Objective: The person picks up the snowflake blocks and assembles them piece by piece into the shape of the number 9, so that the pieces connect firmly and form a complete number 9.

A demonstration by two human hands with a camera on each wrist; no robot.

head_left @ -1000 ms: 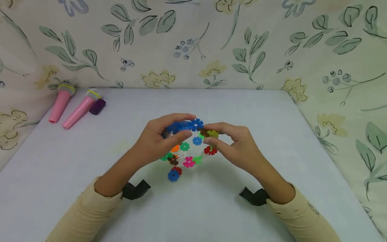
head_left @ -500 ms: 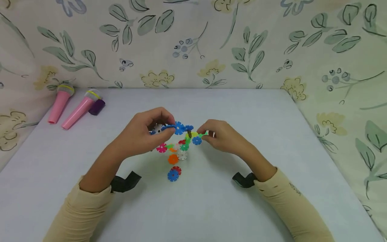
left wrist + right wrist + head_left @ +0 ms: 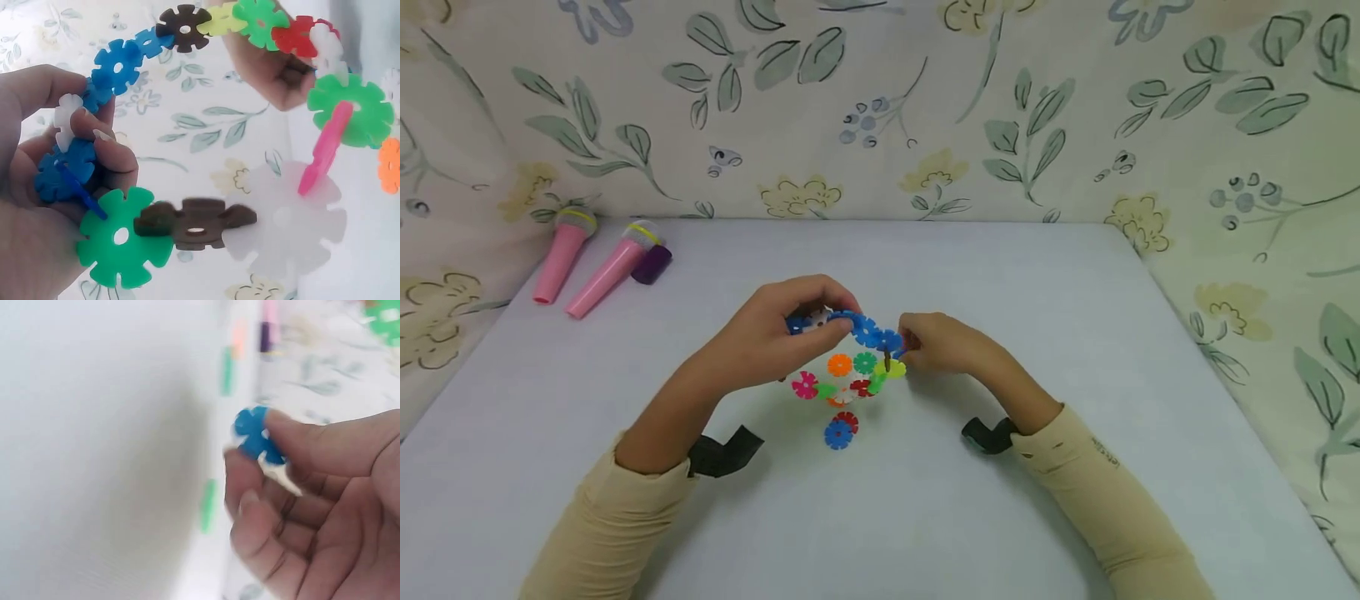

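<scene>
A ring of interlocked plastic snowflake discs (image 3: 857,358) in several colours hangs between both hands just above the table. My left hand (image 3: 831,321) grips its blue and white end. The left wrist view shows that hand (image 3: 94,122) curled round blue discs (image 3: 65,172), with a green disc (image 3: 122,237) and a brown disc (image 3: 197,222) below. My right hand (image 3: 910,343) pinches the other end of the blue arc. Up close in the blurred right wrist view, my right hand (image 3: 262,450) holds a blue disc (image 3: 253,434) between thumb and fingers.
A joined blue and red disc pair (image 3: 840,431) lies on the white table (image 3: 1075,317) in front of the ring. Two pink toy microphones (image 3: 591,262) and a small purple object (image 3: 651,264) lie at the back left. Floral cloth walls (image 3: 880,108) enclose the table.
The disc ring has turned and sunk a little between my hands. My right hand has moved left and closer in; my left hand stays on the blue end.
</scene>
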